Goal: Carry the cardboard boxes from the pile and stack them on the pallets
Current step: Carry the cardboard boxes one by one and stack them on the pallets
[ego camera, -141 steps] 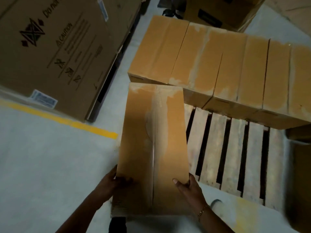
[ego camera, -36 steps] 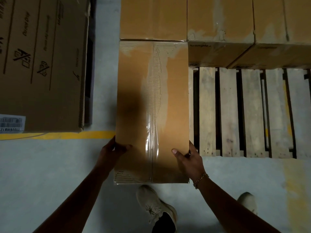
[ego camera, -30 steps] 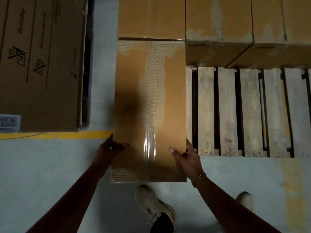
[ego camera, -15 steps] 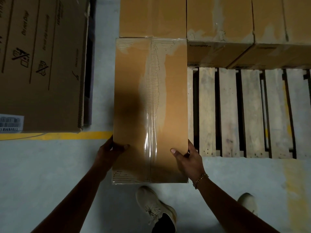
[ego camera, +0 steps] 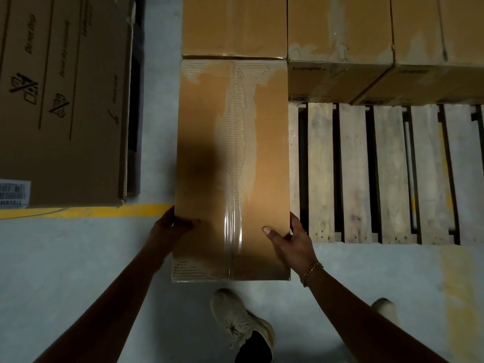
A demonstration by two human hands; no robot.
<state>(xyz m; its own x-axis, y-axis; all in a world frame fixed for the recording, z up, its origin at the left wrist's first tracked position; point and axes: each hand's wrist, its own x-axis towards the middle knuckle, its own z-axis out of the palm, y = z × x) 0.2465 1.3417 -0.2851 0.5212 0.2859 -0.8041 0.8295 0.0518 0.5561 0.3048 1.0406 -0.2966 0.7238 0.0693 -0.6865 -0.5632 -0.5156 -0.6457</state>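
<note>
The box (ego camera: 251, 142), slanted a few seconds ago, has been squared at the pallet (ego camera: 353, 174)'s left edge, its far end against the stacked boxes (ego camera: 337, 27). It is held by the left hand (ego camera: 170, 229) and right hand (ego camera: 290, 242), fingers curled round its sides. Only release is judged left.

The long brown taped cardboard box (ego camera: 251, 153), slanted a few seconds ago, now lies square along the left edge of the wooden slatted pallet (ego camera: 387, 174), its far end against the brown stacked cardboard box (ego camera: 233, 24) behind.
</note>
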